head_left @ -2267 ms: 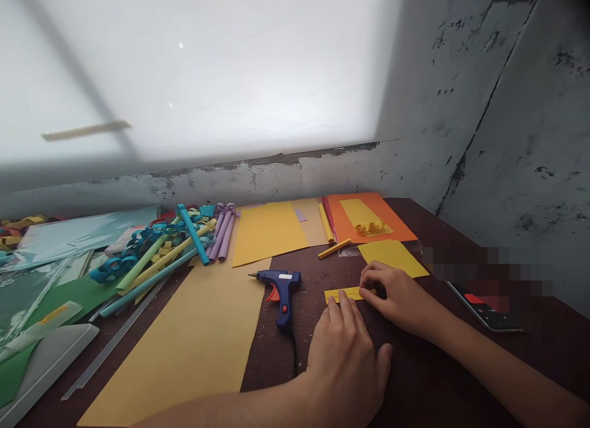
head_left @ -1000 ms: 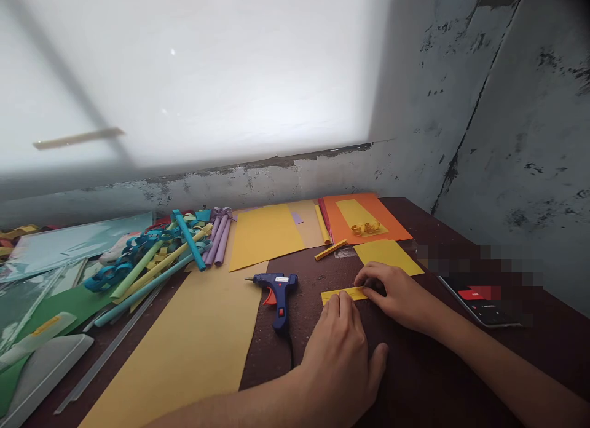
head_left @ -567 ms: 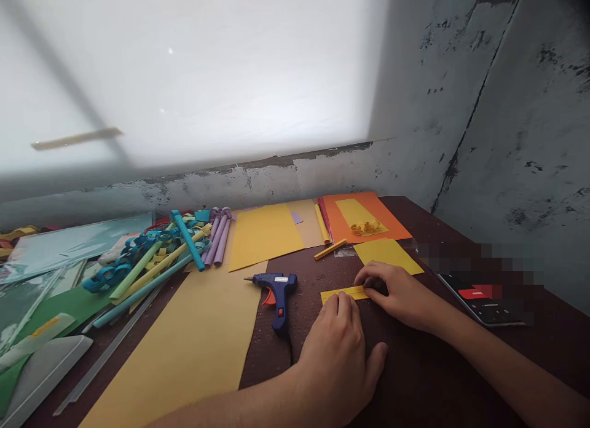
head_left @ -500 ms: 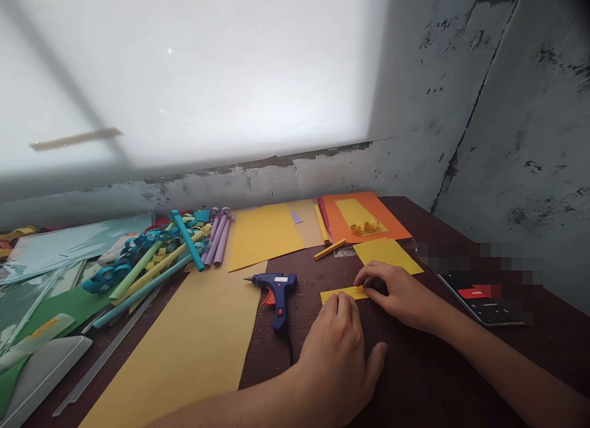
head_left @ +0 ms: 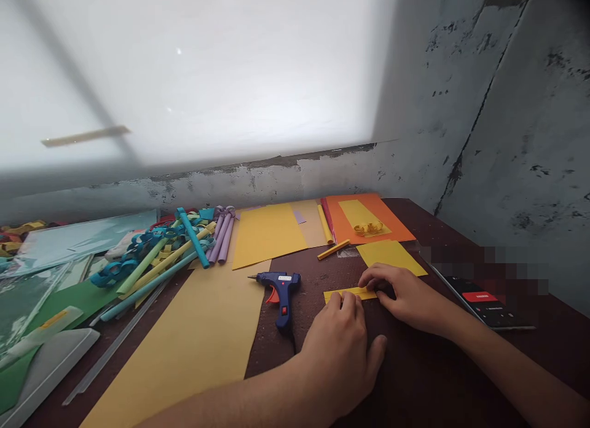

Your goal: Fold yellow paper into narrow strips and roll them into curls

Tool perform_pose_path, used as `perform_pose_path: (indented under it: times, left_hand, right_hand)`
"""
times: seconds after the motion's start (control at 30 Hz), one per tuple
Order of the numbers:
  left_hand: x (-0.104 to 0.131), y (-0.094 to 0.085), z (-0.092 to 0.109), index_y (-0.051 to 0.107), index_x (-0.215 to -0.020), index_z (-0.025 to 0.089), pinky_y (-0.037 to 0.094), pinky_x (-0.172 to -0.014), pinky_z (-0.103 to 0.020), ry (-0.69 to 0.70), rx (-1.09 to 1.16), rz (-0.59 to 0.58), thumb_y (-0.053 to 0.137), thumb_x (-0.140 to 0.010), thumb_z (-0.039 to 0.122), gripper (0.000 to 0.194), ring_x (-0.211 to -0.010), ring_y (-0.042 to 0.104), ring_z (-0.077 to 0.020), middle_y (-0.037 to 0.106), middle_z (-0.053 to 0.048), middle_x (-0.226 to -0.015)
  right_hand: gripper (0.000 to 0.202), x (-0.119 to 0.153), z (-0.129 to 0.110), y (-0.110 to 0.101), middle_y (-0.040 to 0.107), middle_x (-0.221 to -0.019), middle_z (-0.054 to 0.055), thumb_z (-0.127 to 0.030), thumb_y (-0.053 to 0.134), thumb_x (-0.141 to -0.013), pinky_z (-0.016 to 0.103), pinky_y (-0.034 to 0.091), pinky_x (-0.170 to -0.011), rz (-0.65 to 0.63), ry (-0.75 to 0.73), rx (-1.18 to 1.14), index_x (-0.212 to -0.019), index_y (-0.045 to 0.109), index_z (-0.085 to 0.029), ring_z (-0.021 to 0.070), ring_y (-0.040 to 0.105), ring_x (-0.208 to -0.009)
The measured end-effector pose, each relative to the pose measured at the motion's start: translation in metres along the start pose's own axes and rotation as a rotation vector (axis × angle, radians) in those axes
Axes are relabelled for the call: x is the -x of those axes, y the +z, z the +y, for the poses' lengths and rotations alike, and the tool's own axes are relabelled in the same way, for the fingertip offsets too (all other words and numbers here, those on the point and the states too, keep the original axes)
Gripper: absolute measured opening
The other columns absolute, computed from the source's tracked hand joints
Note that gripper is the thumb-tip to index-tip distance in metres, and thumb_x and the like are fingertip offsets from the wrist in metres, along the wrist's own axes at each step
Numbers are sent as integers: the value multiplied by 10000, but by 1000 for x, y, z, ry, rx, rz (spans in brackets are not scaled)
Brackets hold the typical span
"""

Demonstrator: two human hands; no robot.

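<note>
A narrow folded yellow paper strip (head_left: 328, 295) lies on the dark table in front of me. My left hand (head_left: 343, 348) presses the strip down with its curled fingertips, thumb held out to the side. At the strip's right end my right hand (head_left: 403, 293) pinches the paper between thumb and fingers. Part of the strip is hidden under the fingers. To the left of my hands lies a blue hot glue gun (head_left: 282, 293) with an orange trigger, its nozzle pointing left. Just beyond my right hand is a yellow paper sheet (head_left: 391, 256).
A phone (head_left: 482, 302) lies at right. A large tan sheet (head_left: 193, 329) covers the left middle. Rolled paper tubes (head_left: 193, 237) and curled strips pile up at left. Behind are a golden sheet (head_left: 270, 231), a folded yellow stick (head_left: 334, 249) and an orange sheet (head_left: 401, 225).
The whole view has shifted slightly, so things sit a little further right. Both hands stay on the yellow strip, with hardly any change in their hold.
</note>
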State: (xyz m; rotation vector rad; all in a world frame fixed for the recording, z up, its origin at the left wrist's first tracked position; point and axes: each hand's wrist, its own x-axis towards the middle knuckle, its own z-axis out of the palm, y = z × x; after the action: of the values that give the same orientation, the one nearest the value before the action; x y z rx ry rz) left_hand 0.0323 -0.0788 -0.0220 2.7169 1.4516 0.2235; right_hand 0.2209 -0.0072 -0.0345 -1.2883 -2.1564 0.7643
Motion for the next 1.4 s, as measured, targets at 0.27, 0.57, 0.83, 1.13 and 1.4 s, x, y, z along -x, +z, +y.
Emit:
perform_pose_path:
  times: [0.27,0.57,0.83,1.13,1.4]
  left_hand:
    - [-17,-12,-24,689,-1008,144,559,-736,-361,22,-42,-77,444,-983,201,253,-931,634,-261,680,-117,-1016]
    - [-29,-12,-42,730,-861,160,521,-780,-325,7,-106,-43,459,-992,142,301,-841,649,-213,666,-85,-891]
    - [-27,-10,-42,684,-954,160,538,-677,-319,-20,-197,-63,486,-977,121,203,-888,669,-244,662,-86,-939]
    - [-31,-2,-53,632,-954,174,563,-741,-330,38,-252,-60,587,-880,69,137,-898,632,-238,659,-85,-1002]
    - [-29,1,-50,685,-999,122,569,-756,-367,83,-319,-86,522,-910,52,198,-907,628,-260,654,-131,-981]
  right_hand:
    - [176,2,-5,-4,730,-1047,55,-119,580,-818,352,540,-873,6,-77,76,-860,708,-233,229,681,-970]
    - [170,1,-4,-2,735,-1082,52,-162,612,-845,334,536,-896,26,-71,70,-818,760,-240,221,695,-997]
    - [180,1,-6,-1,734,-1018,57,-130,585,-862,329,527,-870,33,-99,69,-823,735,-221,208,692,-947]
    - [204,-1,2,6,698,-967,64,-166,581,-932,337,522,-839,99,-106,143,-912,777,-214,207,676,-917]
    - [228,5,-3,17,683,-948,90,-94,568,-922,421,478,-830,141,-250,593,-917,773,-193,260,620,-894]
